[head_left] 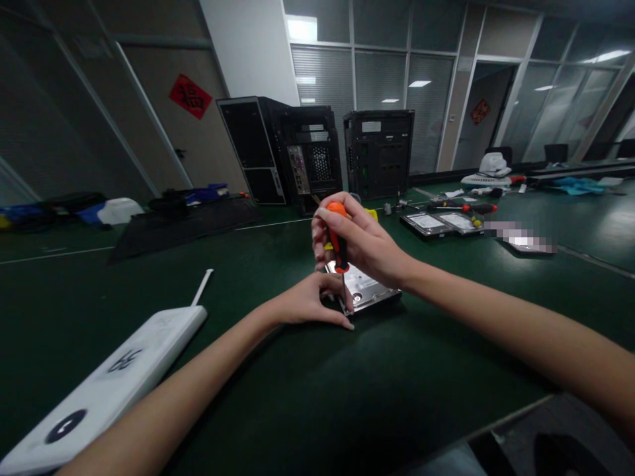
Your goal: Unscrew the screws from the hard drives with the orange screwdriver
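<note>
A silver hard drive (pixel 370 289) lies flat on the green table in front of me. My right hand (pixel 360 233) is closed around the orange and black handle of a screwdriver (pixel 340 250), held upright above the drive. Its shaft runs down to the drive's near left corner, where the tip seems to touch. My left hand (pixel 313 299) grips that same corner, thumb along the near side and fingers by the shaft. The fingers hide part of the drive's left edge. Something yellow (pixel 372 214) shows behind my right hand, mostly covered.
Two computer cases (pixel 307 152) (pixel 380 153) stand at the back. More hard drives (pixel 427 225) lie to the right, near a red and black screwdriver (pixel 479 208). A long white device (pixel 124 370) lies at left, with a black mat (pixel 183 221) behind.
</note>
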Motion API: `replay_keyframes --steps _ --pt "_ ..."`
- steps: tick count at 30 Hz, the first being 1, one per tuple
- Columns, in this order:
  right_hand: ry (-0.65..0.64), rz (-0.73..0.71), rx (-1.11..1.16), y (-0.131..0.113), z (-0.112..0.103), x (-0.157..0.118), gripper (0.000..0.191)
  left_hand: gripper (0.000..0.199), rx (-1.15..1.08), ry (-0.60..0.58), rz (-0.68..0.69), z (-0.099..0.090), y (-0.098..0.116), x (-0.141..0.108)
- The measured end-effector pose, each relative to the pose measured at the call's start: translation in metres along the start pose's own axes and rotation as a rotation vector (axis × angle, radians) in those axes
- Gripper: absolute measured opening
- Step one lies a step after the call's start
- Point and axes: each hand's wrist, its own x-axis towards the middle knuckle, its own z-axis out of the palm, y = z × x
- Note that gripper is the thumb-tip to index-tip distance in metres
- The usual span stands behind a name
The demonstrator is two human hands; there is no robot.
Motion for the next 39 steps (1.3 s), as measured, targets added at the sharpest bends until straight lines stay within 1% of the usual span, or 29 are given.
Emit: replay_keyframes --steps 4,9,10,12,16,19,22,25,28,31,32,35,36,39 --pt "-0.032 -0.011 0.021 -0.0004 0.0011 -0.0008 0.012 0.024 0.005 -0.002 -0.005 -0.0001 0.0022 -0.0004" --pt "0.046 -0.004 0.032 0.0029 -0.0001 -0.0017 0.022 0.024 0.037 -0.008 0.008 -0.0006 0.0019 0.0004" --pt "0.053 0.003 0.042 0.0026 0.0002 -0.0020 0.021 0.024 0.034 -0.008 0.013 -0.0006 0.0014 0.0005" --pt "0.031 0.020 0.079 0.0008 0.0017 -0.0023 0.018 0.024 0.030 -0.014 0.011 -0.0006 0.0008 0.0006" --pt "-0.022 0.057 0.113 -0.0022 0.0049 -0.0015 0.029 0.024 0.005 -0.027 -0.016 -0.0007 0.0032 -0.0002" --pt "0.019 0.053 0.099 -0.0014 0.0042 -0.0012 0.022 0.023 -0.011 -0.031 -0.026 -0.0007 0.0062 -0.0009" --pt "0.074 0.025 0.111 -0.0003 0.0022 -0.0024 0.014 0.024 0.024 -0.028 -0.015 -0.0007 0.0072 -0.0012" --pt "0.096 0.021 0.091 0.0014 0.0009 -0.0039 0.022 0.025 0.060 -0.016 -0.010 -0.0007 0.0061 -0.0011" --pt "0.067 0.036 0.080 0.0035 0.0018 -0.0036 0.026 0.025 0.059 -0.011 -0.008 -0.0007 0.0050 -0.0008" --pt "0.038 0.047 0.111 0.0034 0.0050 -0.0021 0.021 0.025 0.049 -0.008 -0.008 -0.0003 0.0052 -0.0004" --pt "0.027 0.055 0.126 0.0025 0.0063 -0.0016 0.022 0.025 0.045 -0.007 -0.011 0.0000 0.0055 -0.0004" --pt "-0.009 0.083 0.160 -0.0010 0.0087 -0.0006 0.040 0.024 0.020 0.007 -0.016 0.0016 0.0062 -0.0006" --pt "-0.019 0.092 0.164 -0.0020 0.0089 -0.0003 0.042 0.024 0.008 0.012 -0.014 0.0022 0.0064 -0.0007" --pt "-0.016 0.103 0.159 -0.0036 0.0079 0.0018 0.035 0.022 -0.029 0.006 -0.005 0.0032 0.0066 -0.0013"
